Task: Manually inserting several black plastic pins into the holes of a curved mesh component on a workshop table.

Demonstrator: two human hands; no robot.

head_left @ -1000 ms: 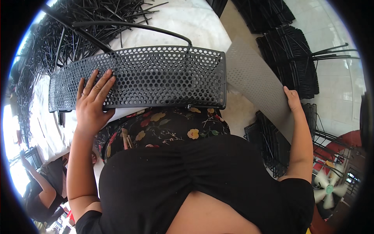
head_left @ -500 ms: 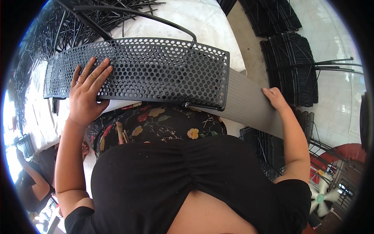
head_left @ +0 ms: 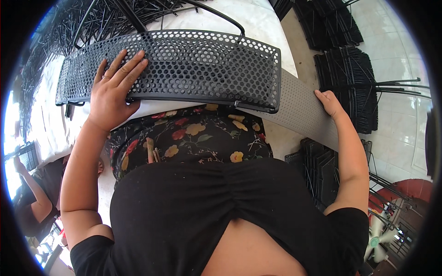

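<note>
I judge the work to be partway along; the black perforated panel (head_left: 207, 69) lies across the tabletop (head_left: 264, 18) in front of me, its frame whole and its bars (head_left: 131, 16) running off from the far edge; the grey perforated sheet (head_left: 304, 110) has its near end beneath or behind the panel's right end, while a broad stretch sticks out to the right past the tabletop's edge; the two look overlapped rather than squared up, and that seems to be what is left; I see nothing fastening them, and how far the sheet runs under the panel I cannot tell.

My left hand (head_left: 110, 99) rests flat on the panel, its fingers slightly spread over the holes and the thumb at the near edge; my right hand (head_left: 329, 103) is at the sheet's far end, thumb on the upper edge; its other fingers are mostly hidden, so I cannot tell whether they pinch.

A white cover lies over the tabletop; beyond the panel a heap of thin black rods (head_left: 53, 34) spreads to the left; floral cloth (head_left: 184, 133) covers my lap; stacked black racks (head_left: 357, 99) stand on the pale tiled floor (head_left: 396, 124) to my right; a fan (head_left: 375, 240) shows lower down; another person's arm (head_left: 33, 187) appears at far left.
</note>
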